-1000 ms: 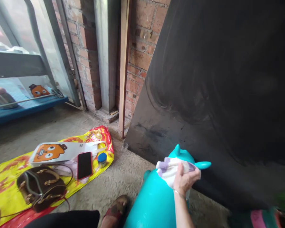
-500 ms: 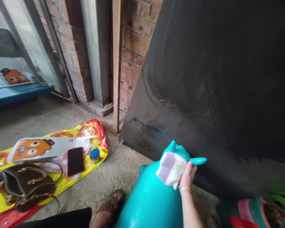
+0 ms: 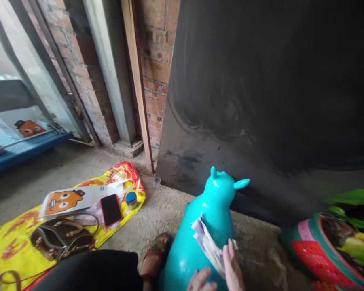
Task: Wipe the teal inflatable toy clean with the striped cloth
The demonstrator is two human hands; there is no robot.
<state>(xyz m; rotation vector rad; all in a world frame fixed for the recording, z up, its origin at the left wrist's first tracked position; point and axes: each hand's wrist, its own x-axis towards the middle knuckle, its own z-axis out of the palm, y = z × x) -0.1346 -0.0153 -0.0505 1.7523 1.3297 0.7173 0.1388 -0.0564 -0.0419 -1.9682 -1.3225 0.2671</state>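
Okay, we've got the cloth (image 3: 208,242) on the turquoise toy (image 3: 185,254) near the back edge of the floor (image 3: 166,206), right hand (image 3: 231,264) at the cloth with fingers straight, grip unclear, left hand (image 3: 202,281) half-open, seemingly empty, but how much surface is done or left we can't tell.

The one camera over there is sitting on the person's head, looking forward and down, close above a glossy turquoise animal-shaped toy (image 3: 218,218), facing a large flat black panel (image 3: 261,101).

Nothing can be read clearly; the lettering (image 3: 128,169) on the yellow sheet (image 3: 2,238) is blurred
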